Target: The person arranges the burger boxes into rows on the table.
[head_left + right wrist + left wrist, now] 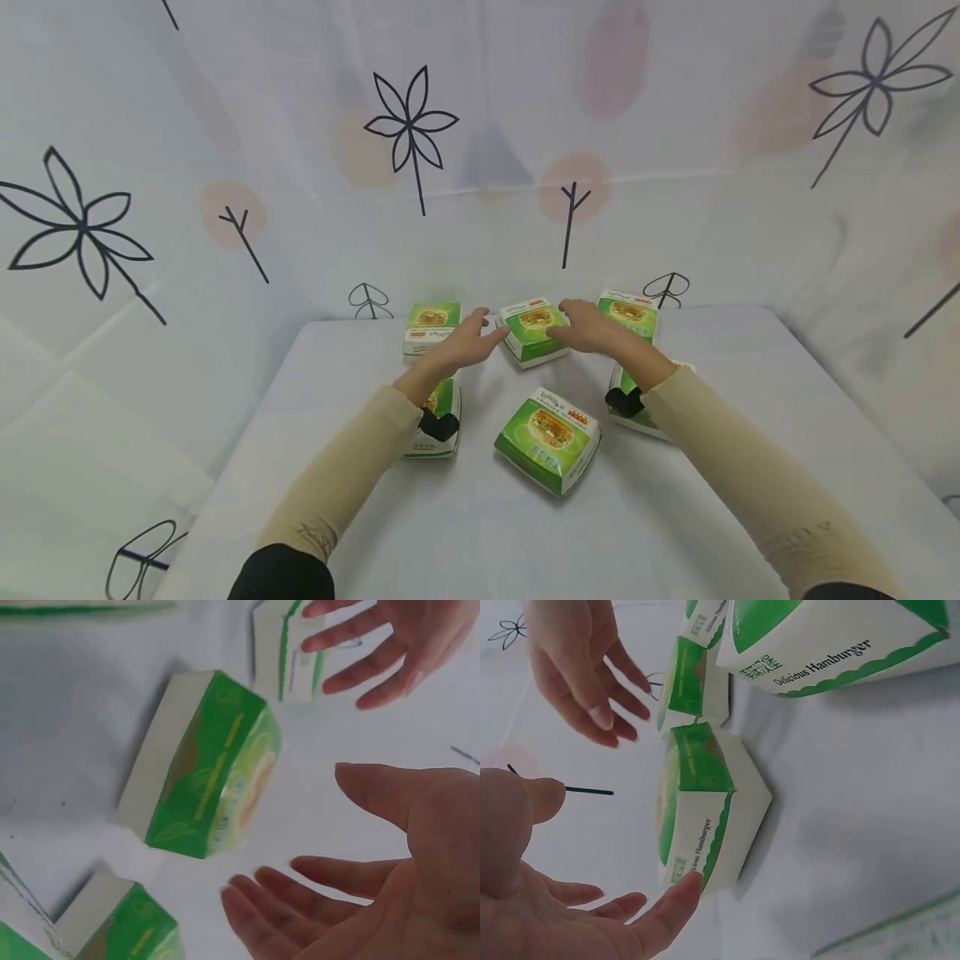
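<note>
We identify the support as a white table (pixel 525 550). On its surface we count six green-and-white hamburger boxes (pixel 551 440), picture side up, in two rows of three. Far row: far left box (pixel 432 322), far middle box (pixel 532 328), far right box (pixel 631 313). Near row: near left box (pixel 447 402), near middle box (pixel 542 448), near right box (pixel 624 381). The near middle box sits at an angle. The near outer boxes are partly covered; we cannot confirm their exact alignment.

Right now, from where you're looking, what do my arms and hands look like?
Your left hand and right hand are bare, without gloves. The left sleeve and right sleeve are beige with dark markings, meeting black material nearer you. A small black piece shows by each wrist.
</note>
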`<control>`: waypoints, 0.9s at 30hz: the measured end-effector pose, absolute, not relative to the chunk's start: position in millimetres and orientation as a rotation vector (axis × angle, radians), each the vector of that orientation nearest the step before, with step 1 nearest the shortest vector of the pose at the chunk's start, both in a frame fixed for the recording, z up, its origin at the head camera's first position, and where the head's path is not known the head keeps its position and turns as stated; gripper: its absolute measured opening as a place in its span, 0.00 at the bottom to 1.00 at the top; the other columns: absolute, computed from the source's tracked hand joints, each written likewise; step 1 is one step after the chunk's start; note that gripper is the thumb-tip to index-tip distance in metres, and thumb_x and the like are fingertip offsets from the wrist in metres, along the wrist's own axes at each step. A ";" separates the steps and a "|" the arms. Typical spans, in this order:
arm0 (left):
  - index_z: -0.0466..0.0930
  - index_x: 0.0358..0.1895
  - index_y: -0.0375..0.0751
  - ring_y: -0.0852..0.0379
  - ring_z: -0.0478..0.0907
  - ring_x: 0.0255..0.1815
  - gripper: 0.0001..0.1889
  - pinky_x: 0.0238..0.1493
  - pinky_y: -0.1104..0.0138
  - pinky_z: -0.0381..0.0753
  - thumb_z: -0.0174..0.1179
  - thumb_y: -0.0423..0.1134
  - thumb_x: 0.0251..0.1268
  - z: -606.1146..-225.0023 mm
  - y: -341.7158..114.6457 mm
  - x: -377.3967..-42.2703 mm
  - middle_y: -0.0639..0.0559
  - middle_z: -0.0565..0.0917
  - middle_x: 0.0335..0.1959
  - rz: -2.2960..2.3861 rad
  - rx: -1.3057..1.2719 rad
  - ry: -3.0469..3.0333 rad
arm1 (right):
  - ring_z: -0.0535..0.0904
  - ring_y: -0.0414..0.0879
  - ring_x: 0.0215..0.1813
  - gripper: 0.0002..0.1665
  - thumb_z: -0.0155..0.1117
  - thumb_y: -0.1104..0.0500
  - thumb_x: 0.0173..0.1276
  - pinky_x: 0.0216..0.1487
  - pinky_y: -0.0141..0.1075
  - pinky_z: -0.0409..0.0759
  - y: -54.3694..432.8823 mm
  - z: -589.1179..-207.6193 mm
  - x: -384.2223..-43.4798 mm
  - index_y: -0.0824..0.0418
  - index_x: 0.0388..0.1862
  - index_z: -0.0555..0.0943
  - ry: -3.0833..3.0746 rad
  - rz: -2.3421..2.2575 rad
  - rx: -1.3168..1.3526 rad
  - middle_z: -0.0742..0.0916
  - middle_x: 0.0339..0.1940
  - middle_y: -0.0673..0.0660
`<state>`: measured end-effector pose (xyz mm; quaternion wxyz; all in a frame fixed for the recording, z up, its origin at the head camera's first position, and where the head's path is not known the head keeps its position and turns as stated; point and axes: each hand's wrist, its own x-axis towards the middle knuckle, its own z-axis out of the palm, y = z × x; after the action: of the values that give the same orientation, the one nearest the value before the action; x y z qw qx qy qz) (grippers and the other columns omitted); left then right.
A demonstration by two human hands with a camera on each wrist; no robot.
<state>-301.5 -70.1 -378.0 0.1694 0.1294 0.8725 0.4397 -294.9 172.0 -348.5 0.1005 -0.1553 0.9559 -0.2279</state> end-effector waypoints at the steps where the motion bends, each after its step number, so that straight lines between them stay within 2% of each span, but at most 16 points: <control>1: 0.43 0.83 0.41 0.37 0.62 0.77 0.41 0.73 0.44 0.68 0.50 0.56 0.81 -379.2 -67.0 -303.5 0.36 0.56 0.81 1.271 0.349 2.457 | 0.61 0.73 0.75 0.38 0.52 0.54 0.81 0.75 0.61 0.63 171.8 -349.1 -299.3 0.82 0.75 0.58 2.826 -0.675 -0.449 0.67 0.73 0.80; 6: 0.36 0.84 0.39 0.37 0.71 0.71 0.43 0.73 0.47 0.68 0.49 0.55 0.81 -387.0 -53.6 -313.0 0.35 0.49 0.83 1.346 0.262 2.370 | 0.57 0.73 0.77 0.39 0.50 0.54 0.82 0.77 0.61 0.59 168.8 -353.2 -317.8 0.83 0.75 0.55 2.816 -0.677 -0.397 0.63 0.75 0.80; 12: 0.28 0.83 0.36 0.36 0.63 0.76 0.44 0.67 0.49 0.76 0.46 0.52 0.83 -404.3 -41.1 -325.4 0.36 0.39 0.84 1.447 0.176 2.276 | 0.59 0.72 0.77 0.38 0.48 0.54 0.83 0.76 0.60 0.63 164.1 -363.9 -333.2 0.83 0.76 0.54 2.754 -0.668 -0.314 0.63 0.75 0.80; 15: 0.36 0.82 0.32 0.36 0.63 0.76 0.40 0.64 0.49 0.79 0.46 0.49 0.84 -408.3 -34.6 -329.7 0.33 0.49 0.82 1.494 0.158 2.242 | 0.67 0.71 0.72 0.36 0.48 0.54 0.82 0.72 0.59 0.69 165.8 -369.3 -334.9 0.82 0.73 0.59 2.749 -0.669 -0.281 0.70 0.70 0.80; 19: 0.51 0.77 0.29 0.39 0.69 0.71 0.31 0.62 0.47 0.80 0.46 0.46 0.84 -411.7 -29.7 -335.5 0.32 0.64 0.73 1.500 0.145 2.248 | 0.77 0.64 0.56 0.32 0.51 0.55 0.78 0.59 0.55 0.78 165.3 -375.8 -331.3 0.82 0.65 0.67 2.782 -0.672 -0.256 0.79 0.57 0.76; 22: 0.55 0.76 0.29 0.39 0.71 0.69 0.30 0.62 0.48 0.81 0.46 0.45 0.84 -416.0 -30.1 -341.1 0.32 0.66 0.72 1.461 0.129 2.286 | 0.77 0.61 0.51 0.32 0.54 0.54 0.75 0.54 0.52 0.80 160.5 -380.5 -327.6 0.82 0.63 0.69 2.808 -0.632 -0.233 0.81 0.54 0.74; 27: 0.52 0.79 0.30 0.40 0.70 0.70 0.32 0.61 0.49 0.81 0.46 0.47 0.84 -421.6 -33.3 -347.0 0.33 0.63 0.75 1.415 0.105 2.329 | 0.78 0.64 0.55 0.36 0.56 0.50 0.77 0.55 0.53 0.81 157.1 -379.5 -327.1 0.83 0.65 0.68 2.838 -0.537 -0.207 0.80 0.57 0.76</control>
<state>-347.0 -33.3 -421.6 0.2058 0.0377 0.8356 0.5079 -327.1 157.1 -379.5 0.1225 -0.0710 0.9727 -0.1841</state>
